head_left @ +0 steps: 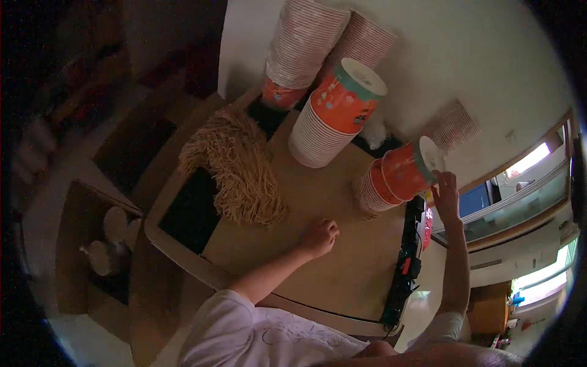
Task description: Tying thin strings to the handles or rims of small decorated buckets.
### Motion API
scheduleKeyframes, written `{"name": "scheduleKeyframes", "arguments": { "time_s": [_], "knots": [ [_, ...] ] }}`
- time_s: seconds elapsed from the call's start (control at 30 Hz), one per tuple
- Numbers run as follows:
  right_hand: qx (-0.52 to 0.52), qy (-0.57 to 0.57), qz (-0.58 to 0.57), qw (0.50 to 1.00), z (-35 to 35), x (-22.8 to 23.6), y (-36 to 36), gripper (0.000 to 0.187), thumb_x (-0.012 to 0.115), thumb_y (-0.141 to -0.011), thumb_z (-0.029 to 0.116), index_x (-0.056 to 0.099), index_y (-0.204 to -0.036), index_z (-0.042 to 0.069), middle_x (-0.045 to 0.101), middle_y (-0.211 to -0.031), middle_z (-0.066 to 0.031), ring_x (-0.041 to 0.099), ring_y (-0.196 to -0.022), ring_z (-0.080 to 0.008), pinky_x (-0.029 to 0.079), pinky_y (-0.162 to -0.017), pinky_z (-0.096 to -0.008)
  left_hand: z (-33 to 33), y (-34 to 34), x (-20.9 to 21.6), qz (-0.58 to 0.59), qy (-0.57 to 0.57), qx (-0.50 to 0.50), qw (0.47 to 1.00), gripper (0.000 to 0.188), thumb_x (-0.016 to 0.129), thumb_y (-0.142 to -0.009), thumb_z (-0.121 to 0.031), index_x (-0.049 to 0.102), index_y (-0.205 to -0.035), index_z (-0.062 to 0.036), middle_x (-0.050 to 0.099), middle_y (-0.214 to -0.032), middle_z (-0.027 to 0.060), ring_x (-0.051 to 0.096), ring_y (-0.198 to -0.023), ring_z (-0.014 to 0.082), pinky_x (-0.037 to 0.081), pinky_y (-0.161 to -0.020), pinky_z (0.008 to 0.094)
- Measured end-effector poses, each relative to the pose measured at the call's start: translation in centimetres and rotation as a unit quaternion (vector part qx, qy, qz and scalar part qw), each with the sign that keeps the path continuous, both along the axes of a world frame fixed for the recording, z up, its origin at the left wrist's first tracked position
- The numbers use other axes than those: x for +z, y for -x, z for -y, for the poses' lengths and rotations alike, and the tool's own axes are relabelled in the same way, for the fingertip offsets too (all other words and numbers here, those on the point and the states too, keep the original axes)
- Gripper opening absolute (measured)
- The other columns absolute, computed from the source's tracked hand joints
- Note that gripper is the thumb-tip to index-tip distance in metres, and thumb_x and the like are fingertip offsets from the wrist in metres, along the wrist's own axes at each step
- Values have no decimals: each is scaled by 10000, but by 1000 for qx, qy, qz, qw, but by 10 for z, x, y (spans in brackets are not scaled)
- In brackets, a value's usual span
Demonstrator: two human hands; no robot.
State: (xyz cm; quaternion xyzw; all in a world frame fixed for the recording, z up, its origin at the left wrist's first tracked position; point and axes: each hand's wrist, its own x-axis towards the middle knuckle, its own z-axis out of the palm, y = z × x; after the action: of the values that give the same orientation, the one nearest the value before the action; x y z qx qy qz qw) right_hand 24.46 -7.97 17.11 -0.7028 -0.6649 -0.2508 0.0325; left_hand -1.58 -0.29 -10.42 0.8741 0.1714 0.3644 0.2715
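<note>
My right hand (446, 194) is closed at the base edge of an orange paper tub (406, 168) with a green band. This tub is upside down on top of the right-hand stack of tubs (370, 189), and a second orange wall shows just below it. Over the middle of the table, my left hand (319, 238) has its fingers curled in; what they hold, if anything, is hidden. Left of it lies a heap of beige twine-like strands (244, 165). A taller stack of upturned orange tubs (324, 125) stands beyond my left hand.
Tall wrapped stacks of white-rimmed tubs (309, 43) stand at the back by the wall. Another wrapped stack (454, 125) is at the far right. A black power strip with cables (403, 269) runs along the table's (287, 257) right edge. An open cardboard box (92, 238) sits lower left.
</note>
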Motion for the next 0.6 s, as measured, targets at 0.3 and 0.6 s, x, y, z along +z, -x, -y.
{"name": "scheduleKeyframes", "arguments": {
  "time_s": [0.3, 0.6],
  "knots": [
    [-11, 2, -53, 999, -6, -24, -7, 394, 573, -704, 1, 466, -1076, 73, 457, -981, -149, 434, -949, -328, 418, -775, -413, 0, -3, -4, 11, -16, 1, 1000, 79, 597, -708, -102, 597, -780, -69, 536, -880, 52, 507, -886, 236, 417, -785, 384],
    [-4, 23, -142, 990, -10, -42, -9, 396, 554, -709, 31, 454, -1091, 67, 446, -983, -153, 417, -962, -344, 407, -797, -418, 0, -2, -4, 19, -11, -5, 1000, 65, 582, -722, -82, 595, -783, -62, 532, -884, 64, 494, -901, 234, 422, -790, 365]
  ]
}}
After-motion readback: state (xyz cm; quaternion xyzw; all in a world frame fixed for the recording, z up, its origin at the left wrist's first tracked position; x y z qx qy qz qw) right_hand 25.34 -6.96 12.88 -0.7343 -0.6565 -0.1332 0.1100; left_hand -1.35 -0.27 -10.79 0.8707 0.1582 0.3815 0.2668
